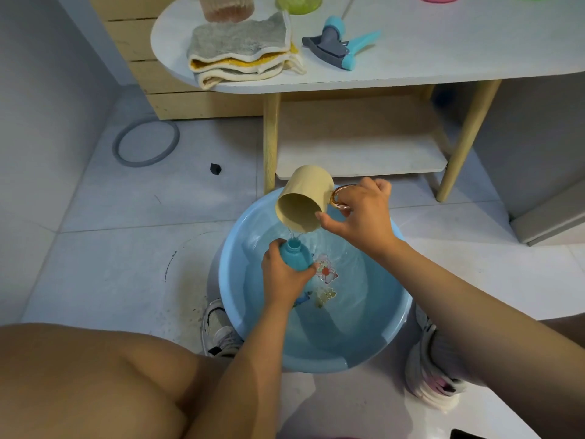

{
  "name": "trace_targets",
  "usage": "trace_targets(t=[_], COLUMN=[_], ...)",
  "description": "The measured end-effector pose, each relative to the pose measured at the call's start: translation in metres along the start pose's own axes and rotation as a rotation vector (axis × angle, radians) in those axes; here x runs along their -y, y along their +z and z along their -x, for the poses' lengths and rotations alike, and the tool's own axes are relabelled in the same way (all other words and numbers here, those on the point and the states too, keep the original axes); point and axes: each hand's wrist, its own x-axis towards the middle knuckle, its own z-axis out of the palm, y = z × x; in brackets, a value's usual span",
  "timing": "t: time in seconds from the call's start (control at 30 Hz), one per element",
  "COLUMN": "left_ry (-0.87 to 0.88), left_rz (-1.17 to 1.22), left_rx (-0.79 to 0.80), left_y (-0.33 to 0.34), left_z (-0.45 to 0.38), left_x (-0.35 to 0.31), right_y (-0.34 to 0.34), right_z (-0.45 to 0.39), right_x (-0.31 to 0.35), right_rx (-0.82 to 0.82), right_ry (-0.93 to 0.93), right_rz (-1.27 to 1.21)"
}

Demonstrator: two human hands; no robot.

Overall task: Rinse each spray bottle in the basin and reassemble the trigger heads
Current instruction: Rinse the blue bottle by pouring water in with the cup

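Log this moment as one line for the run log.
step: rinsing | left hand: grips blue bottle over basin | right hand: tips beige cup, pouring water into bottle | trigger head: on table, unattached

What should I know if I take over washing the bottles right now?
Left hand grips the blue bottle, neck open, over the basin.
Right hand holds the tan cup by its handle, tipped and pouring water into the bottle.
The trigger head lies on the table beside the folded cloths.
Done: head is off, rinsing is under way.
Left: finish rinsing, empty the bottle, screw the head back on.
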Motion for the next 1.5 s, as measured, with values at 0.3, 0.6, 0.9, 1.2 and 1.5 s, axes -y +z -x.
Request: trace_targets(t=[0.3, 0.6, 0.9, 1.2, 1.5], left_ry=[0.002, 0.012, 0.009, 0.004, 0.018], left_rz=[-0.007, 0.002, -0.007, 0.006, 0.014], left_rx=[0.004, 0.002, 0.002, 0.000, -0.017], left_y=[0.0003, 0.0020, 0.0041, 0.0043, 0.0029], left_z=[-0.0004, -0.0019, -0.0047, -0.0048, -0.0035], left_x=[-0.0005, 0.0042, 0.0069, 0.0066, 0.0027], right_y=[0.0001, -0.0006, 0.0002, 0.0013, 0.0011], right_z=[-0.0028, -0.0046, -0.0057, -0.0047, -0.0039], right_x=[-0.0004, -0.0010, -0.0023, -0.0015, -0.0017], right_rx=[-0.061, -0.119, -0.128, -0.128, -0.144], right_ry=[-0.049, -0.090, -0.125, -0.167, -0.247], right_rz=[0.027, 0.017, 0.047, 0.056, 0.086])
